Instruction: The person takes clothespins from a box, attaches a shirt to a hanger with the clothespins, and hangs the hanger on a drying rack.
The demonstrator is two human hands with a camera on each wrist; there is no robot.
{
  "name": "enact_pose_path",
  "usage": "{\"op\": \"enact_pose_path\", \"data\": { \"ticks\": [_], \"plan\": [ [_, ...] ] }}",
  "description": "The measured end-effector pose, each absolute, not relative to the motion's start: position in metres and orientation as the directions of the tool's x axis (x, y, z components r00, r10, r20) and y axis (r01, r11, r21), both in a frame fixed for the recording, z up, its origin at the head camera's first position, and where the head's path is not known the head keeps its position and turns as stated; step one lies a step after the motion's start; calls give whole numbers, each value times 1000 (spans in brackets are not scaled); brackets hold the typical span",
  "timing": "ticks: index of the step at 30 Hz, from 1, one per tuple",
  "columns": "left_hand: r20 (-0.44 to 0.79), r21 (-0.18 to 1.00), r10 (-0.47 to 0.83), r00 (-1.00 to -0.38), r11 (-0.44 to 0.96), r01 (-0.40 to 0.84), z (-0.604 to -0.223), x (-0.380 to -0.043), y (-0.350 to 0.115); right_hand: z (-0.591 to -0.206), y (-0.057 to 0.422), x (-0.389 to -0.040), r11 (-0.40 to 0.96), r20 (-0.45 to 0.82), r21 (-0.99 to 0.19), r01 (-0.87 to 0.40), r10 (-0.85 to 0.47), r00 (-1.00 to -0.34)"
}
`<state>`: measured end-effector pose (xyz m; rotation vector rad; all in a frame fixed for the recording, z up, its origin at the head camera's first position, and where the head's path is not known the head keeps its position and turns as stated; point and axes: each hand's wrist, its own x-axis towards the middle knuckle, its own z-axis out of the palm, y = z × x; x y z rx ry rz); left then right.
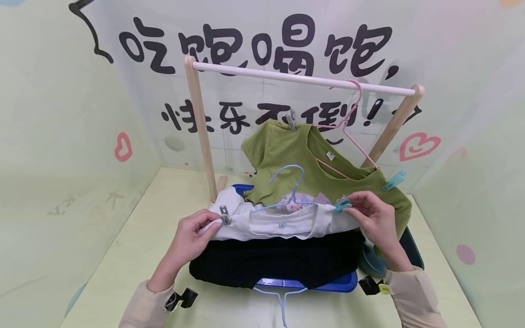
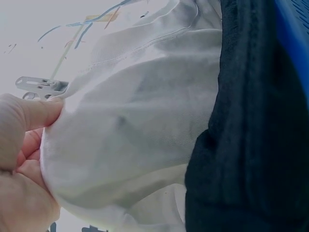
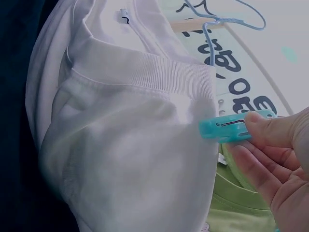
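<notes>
A white shirt (image 1: 238, 226) on a blue hanger (image 1: 296, 182) spreads between both hands. At its left shoulder, my left hand (image 1: 193, 234) pinches the cloth between thumb and fingers, right beside a grey metal clip (image 1: 224, 215) fastened there. My right hand (image 1: 372, 218) pinches a teal clothespin (image 3: 231, 126) whose jaws sit over the shirt's other shoulder edge. In the right wrist view, the ribbed collar (image 3: 130, 72) lies next to that clothespin. Below the shirt, a black garment (image 1: 279, 259) covers much of a blue tray (image 1: 336, 286).
Behind, a green T-shirt (image 1: 283, 159) hangs by a pink hanger (image 1: 348, 120) from the white rail (image 1: 303, 78) of a wooden rack. A grey clip (image 1: 290, 120) and a teal clothespin (image 1: 395, 180) hold its shoulders. Another blue hanger (image 1: 282, 303) pokes out in front.
</notes>
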<state>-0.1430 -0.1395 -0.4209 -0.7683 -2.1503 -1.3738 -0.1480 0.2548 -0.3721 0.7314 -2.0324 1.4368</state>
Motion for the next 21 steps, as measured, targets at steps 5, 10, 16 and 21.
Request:
{"op": "enact_pose_path", "data": {
  "ticks": [5,10,16,21],
  "plan": [
    [666,643,208,-716,325,693,-421,-143,-140,-374,256,-148,299,668,-673,-676,-147,-730],
    [665,648,202,-719,322,690,-421,-143,-140,-374,261,-146,289,644,-683,-671,-196,-739],
    [671,649,197,-715,311,694,-425,-144,-140,-376,266,-146,149,637,-718,-680,-252,-728],
    [673,646,207,-710,304,700,-425,-144,-140,-377,266,-146,112,651,-712,-694,-266,-711]
  ]
}}
